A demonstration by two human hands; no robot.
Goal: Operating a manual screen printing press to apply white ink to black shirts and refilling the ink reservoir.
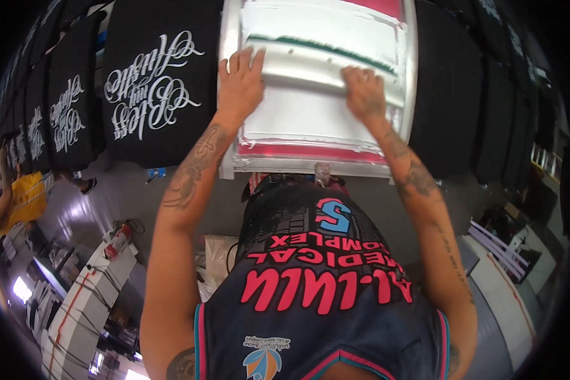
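A screen-printing frame with pale metal sides lies in front of me, its mesh coated in white ink and edged in pink. Across it runs a wide squeegee with a whitish handle and a green blade along its far side, tilted slightly down to the right. My left hand grips the squeegee's left end, fingers over the top and thumb hidden. Closer to its right end, my right hand is closed on the same handle with fingers curled. What lies beneath the screen is hidden.
Black shirts with white lettering lie on boards to the left; plain black shirts lie to the right. A person in yellow is at the far left. White worktops with cables and a red canister stand lower left.
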